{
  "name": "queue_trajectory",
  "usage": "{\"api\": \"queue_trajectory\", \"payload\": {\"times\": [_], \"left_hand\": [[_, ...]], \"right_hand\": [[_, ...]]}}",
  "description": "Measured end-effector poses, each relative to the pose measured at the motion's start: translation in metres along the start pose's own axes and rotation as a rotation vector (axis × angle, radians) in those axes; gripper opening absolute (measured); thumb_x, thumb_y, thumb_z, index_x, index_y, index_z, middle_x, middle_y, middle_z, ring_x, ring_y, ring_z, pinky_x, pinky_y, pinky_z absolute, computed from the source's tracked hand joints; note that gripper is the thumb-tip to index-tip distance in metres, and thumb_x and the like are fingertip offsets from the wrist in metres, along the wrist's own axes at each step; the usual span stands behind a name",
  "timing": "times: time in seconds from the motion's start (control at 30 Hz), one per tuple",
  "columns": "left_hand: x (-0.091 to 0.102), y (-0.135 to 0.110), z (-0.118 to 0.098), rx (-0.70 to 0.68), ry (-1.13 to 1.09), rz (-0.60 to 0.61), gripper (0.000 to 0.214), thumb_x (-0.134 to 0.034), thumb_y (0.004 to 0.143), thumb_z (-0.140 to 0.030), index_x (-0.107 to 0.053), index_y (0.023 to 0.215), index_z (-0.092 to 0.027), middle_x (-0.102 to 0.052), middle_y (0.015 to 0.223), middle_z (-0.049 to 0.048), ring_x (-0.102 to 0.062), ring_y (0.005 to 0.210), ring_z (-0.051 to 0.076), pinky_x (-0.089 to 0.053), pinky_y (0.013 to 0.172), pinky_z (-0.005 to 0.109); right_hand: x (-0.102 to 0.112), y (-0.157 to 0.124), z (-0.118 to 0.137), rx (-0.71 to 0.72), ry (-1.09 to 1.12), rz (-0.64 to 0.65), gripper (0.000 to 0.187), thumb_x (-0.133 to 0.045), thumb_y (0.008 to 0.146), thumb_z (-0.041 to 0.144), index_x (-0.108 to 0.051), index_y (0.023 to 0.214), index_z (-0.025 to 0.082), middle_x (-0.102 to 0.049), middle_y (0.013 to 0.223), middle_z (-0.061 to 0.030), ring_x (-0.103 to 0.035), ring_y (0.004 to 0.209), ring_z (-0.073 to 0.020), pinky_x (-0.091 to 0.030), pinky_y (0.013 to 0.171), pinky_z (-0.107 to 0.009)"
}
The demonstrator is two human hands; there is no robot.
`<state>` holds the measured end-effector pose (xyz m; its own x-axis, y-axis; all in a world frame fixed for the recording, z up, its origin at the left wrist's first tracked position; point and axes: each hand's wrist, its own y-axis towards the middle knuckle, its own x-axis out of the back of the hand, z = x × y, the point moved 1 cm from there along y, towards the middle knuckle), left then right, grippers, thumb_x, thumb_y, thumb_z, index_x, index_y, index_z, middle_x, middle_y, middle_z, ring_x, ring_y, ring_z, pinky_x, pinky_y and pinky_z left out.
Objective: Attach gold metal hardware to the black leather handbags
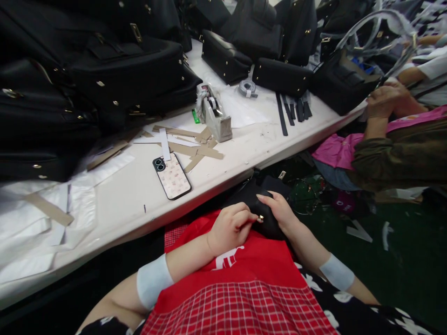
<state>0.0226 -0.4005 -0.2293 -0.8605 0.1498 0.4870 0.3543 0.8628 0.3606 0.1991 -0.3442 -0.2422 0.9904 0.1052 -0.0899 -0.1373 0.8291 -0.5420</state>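
A black handbag [249,194] rests in my lap at the table's edge, partly covered by my hands and dark against the shadow below. My right hand [279,211] is closed round its near right side, with the thumb lying on top. At the bag's near face, the fingers of my left hand [233,225] are pinched together on a small gold-coloured metal fitting [260,218]. Whether that fitting is fixed to the bag is not clear. Another metal piece [281,175] shines at the bag's far side.
On the white table [129,200] lie a phone [173,179], cardboard strips [209,152], a tape dispenser [215,116], a coiled grey strap [247,88] and black strips [282,114]. Black handbags [129,79] crowd the back and left. At right, a co-worker's hands [386,100] touch another bag [344,83].
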Motion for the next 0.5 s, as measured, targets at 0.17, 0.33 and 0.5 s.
{"api": "queue_trajectory", "payload": {"times": [0.17,0.33,0.5], "left_hand": [[0.003,0.007,0.003,0.295,-0.081,0.027,0.012,-0.058,0.085,-0.019,-0.069,0.082,-0.017,-0.066,0.076,0.0039,-0.060,0.069,0.013,-0.047,0.066,0.025],[-0.011,0.008,0.015,0.639,-0.232,0.195,0.029,-0.059,0.085,-0.040,-0.073,0.076,-0.016,-0.070,0.068,0.0021,-0.059,0.061,0.014,-0.044,0.060,0.026],[-0.018,0.007,0.016,0.479,-0.072,0.143,0.025,-0.057,0.086,-0.029,-0.066,0.067,-0.016,-0.066,0.068,0.0029,-0.058,0.063,0.014,-0.044,0.061,0.025]], "right_hand": [[-0.003,0.003,0.001,-0.008,0.020,-0.019,0.034,-0.081,0.058,0.042,-0.063,0.071,0.016,-0.065,0.061,0.0004,-0.054,0.052,-0.0140,-0.042,0.052,-0.026],[-0.008,0.004,0.003,0.005,-0.023,0.001,0.033,-0.081,0.058,0.042,-0.063,0.067,0.015,-0.063,0.058,0.0012,-0.052,0.051,-0.0130,-0.038,0.051,-0.025],[-0.009,0.004,0.002,0.025,-0.059,-0.002,0.032,-0.080,0.059,0.041,-0.062,0.067,0.016,-0.062,0.058,0.0018,-0.050,0.051,-0.0125,-0.037,0.050,-0.025]]}}
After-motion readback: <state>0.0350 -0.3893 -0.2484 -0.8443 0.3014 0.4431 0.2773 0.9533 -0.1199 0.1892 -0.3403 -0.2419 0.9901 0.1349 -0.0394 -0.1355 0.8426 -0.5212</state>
